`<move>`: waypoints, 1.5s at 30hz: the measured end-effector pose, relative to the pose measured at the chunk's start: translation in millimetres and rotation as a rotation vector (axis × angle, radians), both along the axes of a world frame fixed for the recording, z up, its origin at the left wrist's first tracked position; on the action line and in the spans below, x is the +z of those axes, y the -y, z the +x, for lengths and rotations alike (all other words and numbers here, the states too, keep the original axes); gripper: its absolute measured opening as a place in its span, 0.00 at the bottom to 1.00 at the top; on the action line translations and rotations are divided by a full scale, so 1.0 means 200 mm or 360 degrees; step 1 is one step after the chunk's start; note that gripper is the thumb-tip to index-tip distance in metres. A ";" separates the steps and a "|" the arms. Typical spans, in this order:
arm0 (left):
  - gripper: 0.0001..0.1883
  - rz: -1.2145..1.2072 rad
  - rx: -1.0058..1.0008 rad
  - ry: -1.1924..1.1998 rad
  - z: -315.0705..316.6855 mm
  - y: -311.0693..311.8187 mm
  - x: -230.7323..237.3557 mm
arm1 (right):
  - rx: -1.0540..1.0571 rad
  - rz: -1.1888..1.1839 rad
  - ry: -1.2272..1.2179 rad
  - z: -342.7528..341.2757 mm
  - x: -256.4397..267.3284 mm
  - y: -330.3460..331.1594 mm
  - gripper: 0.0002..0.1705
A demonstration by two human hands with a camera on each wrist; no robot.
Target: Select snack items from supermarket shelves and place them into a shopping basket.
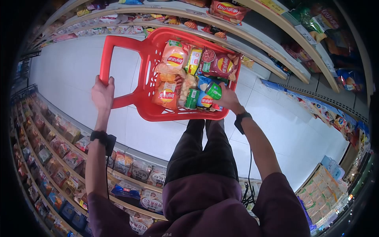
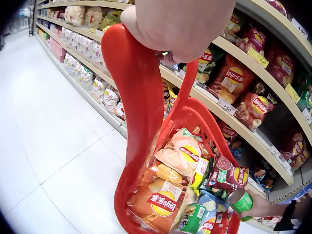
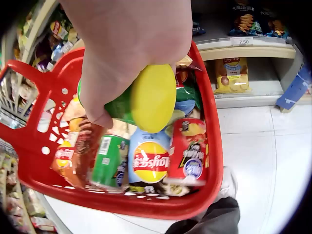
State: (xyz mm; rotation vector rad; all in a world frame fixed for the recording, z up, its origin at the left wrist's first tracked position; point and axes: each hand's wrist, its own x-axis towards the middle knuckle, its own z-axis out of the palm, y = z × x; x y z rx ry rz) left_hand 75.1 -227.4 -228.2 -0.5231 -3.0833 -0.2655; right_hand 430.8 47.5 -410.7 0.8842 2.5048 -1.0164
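My left hand grips the handle of a red plastic shopping basket. Fingers of my right hand are curled round a green chip canister with a yellow lid, held tilted over the basket's contents. Below it in the basket are a second green canister, a blue Lay's bag and a red canister. Orange, pink and dark red Lay's bags fill the other parts, with a yellow packet between them.
Shelves of chip bags with price tags line the far side, close to the basket's rim. Another shelf row of packaged snacks runs along the left and near side. Pale floor tiles lie between. Stacked boxes stand at lower right.
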 end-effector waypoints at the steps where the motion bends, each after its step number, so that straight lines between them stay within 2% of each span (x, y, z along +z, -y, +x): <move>1: 0.18 0.0020 -0.0011 0.0021 0.00 0.00 0.00 | -0.0061 -0.0131 0.0026 0.04 0.10 0.05 0.45; 5: 0.18 0.0017 -0.0088 -0.0032 0.03 -0.01 0.02 | -0.0540 -0.0524 -0.0209 0.20 0.31 0.23 0.51; 7: 0.18 0.0011 -0.0158 -0.0121 0.03 0.00 -0.01 | -0.0784 -0.0818 -0.0235 0.27 0.34 0.30 0.51; 9: 0.19 0.0053 -0.0200 -0.0123 0.03 0.01 -0.02 | -0.0939 -0.1281 -0.0261 0.31 0.43 0.36 0.51; 11: 0.24 0.0038 -0.0194 -0.0041 0.06 0.00 0.02 | -0.0738 -0.1278 -0.0180 0.32 0.65 0.39 0.55; 15: 0.38 0.0286 -0.0756 -0.0663 0.21 -0.02 -0.02 | -0.0272 -0.1034 -0.0165 0.32 0.86 0.43 0.53; 17: 0.41 0.0536 -0.1060 -0.0459 0.42 -0.10 0.00 | -0.0075 -0.0894 -0.0161 0.29 1.00 0.41 0.52; 20: 0.44 0.0686 -0.1873 0.0391 0.84 -0.22 0.28 | 0.0180 -0.0699 -0.0047 0.25 1.18 0.37 0.51; 21: 0.45 0.0720 -0.2096 0.0690 0.95 -0.25 0.37 | 0.0208 -0.0694 -0.0122 0.24 1.21 0.36 0.50; 23: 0.47 0.0449 -0.2190 0.0662 1.11 -0.29 0.47 | 0.0294 -0.0682 -0.0277 0.20 1.27 0.32 0.49; 24: 0.48 0.0308 -0.2225 0.0639 1.14 -0.31 0.50 | 0.0329 -0.0773 -0.0204 0.17 1.42 0.31 0.45; 27: 0.43 0.0772 -0.2149 0.0575 1.13 -0.34 0.45 | 0.0215 -0.0927 -0.0297 0.17 1.61 0.26 0.41; 31: 0.38 0.1309 -0.1583 0.1351 1.20 -0.33 0.70 | -0.0281 -0.1335 -0.0716 0.24 1.87 0.23 0.35; 32: 0.39 0.1455 -0.1575 0.1554 1.20 -0.33 0.73 | -0.0198 -0.1255 -0.0887 0.23 1.89 0.22 0.33; 35: 0.40 0.1744 -0.1353 0.1656 1.25 -0.37 0.80 | -0.0376 -0.1108 -0.1244 0.18 1.99 0.30 0.36; 36: 0.35 0.1803 -0.1266 0.1802 1.26 -0.38 0.83 | -0.0387 -0.1060 -0.1531 0.13 1.98 0.35 0.36; 39: 0.29 0.2324 -0.0818 0.2645 1.27 -0.41 0.95 | -0.0402 -0.1165 -0.1593 0.10 2.03 0.44 0.39; 40: 0.27 0.2430 -0.0826 0.2465 1.29 -0.41 1.03 | -0.0412 -0.1112 -0.1646 0.08 2.05 0.47 0.41; 43: 0.25 0.2542 -0.0888 0.2223 1.29 -0.40 1.07 | -0.0539 -0.0940 -0.1921 0.03 2.15 0.55 0.41; 45: 0.24 0.2345 -0.1130 0.1483 1.34 -0.37 1.14 | -0.0607 -0.0778 -0.1921 0.00 2.18 0.57 0.38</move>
